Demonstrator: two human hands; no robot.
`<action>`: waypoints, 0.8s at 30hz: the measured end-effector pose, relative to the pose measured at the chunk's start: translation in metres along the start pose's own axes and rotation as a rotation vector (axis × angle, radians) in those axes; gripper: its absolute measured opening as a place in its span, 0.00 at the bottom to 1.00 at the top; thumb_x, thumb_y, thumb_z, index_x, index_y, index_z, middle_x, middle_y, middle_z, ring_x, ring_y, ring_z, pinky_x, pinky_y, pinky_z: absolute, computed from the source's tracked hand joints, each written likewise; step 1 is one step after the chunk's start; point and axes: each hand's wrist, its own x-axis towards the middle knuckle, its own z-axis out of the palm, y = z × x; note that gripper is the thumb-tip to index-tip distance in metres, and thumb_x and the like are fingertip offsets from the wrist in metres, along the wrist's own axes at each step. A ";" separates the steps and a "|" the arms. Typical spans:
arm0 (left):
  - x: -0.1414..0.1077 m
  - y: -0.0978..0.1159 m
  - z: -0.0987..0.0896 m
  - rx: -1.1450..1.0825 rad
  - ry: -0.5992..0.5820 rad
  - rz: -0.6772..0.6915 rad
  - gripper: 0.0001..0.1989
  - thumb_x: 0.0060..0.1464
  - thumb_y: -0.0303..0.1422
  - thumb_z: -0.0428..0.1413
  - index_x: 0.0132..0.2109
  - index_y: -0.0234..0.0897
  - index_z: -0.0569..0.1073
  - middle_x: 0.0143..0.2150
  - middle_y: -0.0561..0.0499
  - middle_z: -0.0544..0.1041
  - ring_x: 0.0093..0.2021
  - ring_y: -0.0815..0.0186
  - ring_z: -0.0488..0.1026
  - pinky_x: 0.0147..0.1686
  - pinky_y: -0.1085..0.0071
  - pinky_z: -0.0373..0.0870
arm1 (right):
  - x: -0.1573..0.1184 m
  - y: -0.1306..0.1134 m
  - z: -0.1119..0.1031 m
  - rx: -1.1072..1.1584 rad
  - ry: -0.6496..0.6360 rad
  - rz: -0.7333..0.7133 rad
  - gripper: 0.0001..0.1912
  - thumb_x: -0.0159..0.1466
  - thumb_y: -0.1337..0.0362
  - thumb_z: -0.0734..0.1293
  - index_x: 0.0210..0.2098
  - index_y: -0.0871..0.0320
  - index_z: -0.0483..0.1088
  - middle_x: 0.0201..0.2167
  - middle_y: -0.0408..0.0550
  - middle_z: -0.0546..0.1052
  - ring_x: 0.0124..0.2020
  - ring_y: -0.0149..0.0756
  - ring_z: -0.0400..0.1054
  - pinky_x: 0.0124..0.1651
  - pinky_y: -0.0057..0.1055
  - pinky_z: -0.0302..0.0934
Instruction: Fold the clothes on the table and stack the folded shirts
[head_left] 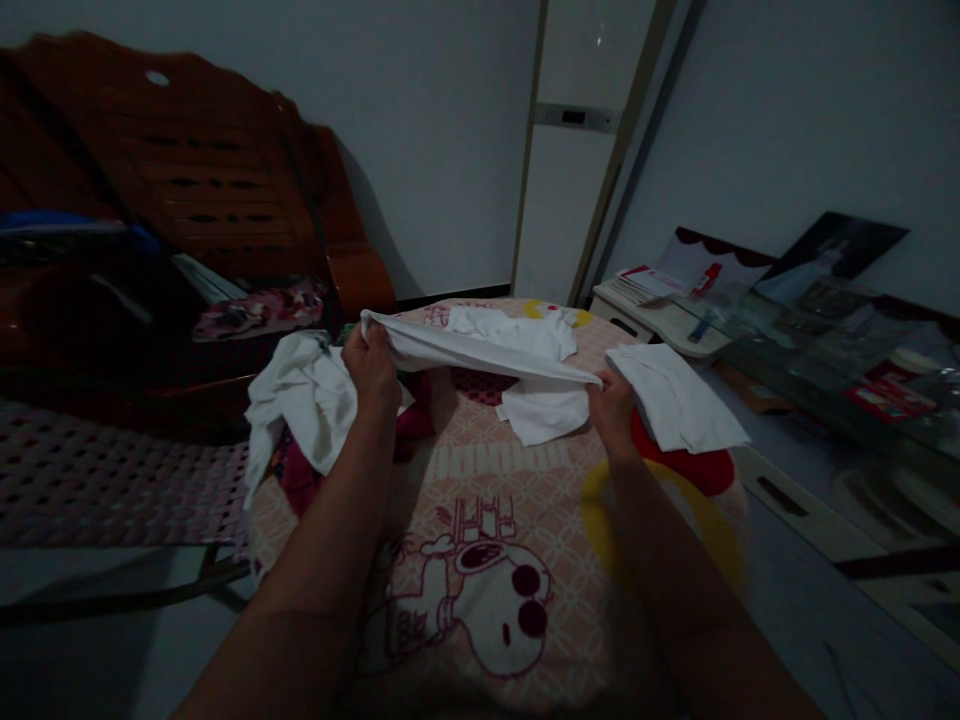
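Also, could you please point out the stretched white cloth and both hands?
Stretched white cloth (480, 353), head view: middle of its length.
Left hand (373, 370), head view: back of the hand.
Right hand (613, 408), head view: back of the hand.

Room over tablecloth (559, 485); taut cloth (480, 352) beyond

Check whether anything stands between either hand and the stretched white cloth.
Nothing visible does: the left hand and right hand each grip an end of the stretched cloth. Other white fabric lies beyond it on the patterned cover.

Patterned cloth (559, 505): upside-down "COOL" on printed dog's shirt (411, 622); other txt too blurry.
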 end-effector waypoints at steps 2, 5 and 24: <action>0.001 0.004 0.002 -0.081 -0.096 0.000 0.21 0.58 0.52 0.56 0.33 0.37 0.69 0.27 0.55 0.66 0.32 0.68 0.69 0.31 0.76 0.67 | 0.019 -0.002 -0.018 0.260 0.168 0.023 0.09 0.55 0.60 0.68 0.32 0.58 0.74 0.26 0.43 0.74 0.29 0.36 0.67 0.36 0.32 0.63; 0.001 0.011 0.002 -0.171 -0.265 -0.034 0.25 0.53 0.56 0.59 0.37 0.36 0.72 0.29 0.53 0.72 0.34 0.67 0.73 0.32 0.76 0.69 | 0.038 -0.016 -0.057 0.468 0.314 -0.041 0.13 0.52 0.57 0.71 0.33 0.60 0.74 0.22 0.37 0.71 0.24 0.30 0.64 0.30 0.28 0.60; -0.018 0.022 -0.046 0.179 -1.389 -0.620 0.21 0.42 0.48 0.69 0.29 0.34 0.74 0.22 0.54 0.73 0.19 0.72 0.65 0.18 0.78 0.60 | -0.007 0.006 -0.094 -0.035 -1.269 -0.069 0.19 0.56 0.52 0.72 0.20 0.58 0.67 0.17 0.38 0.61 0.22 0.26 0.52 0.25 0.28 0.44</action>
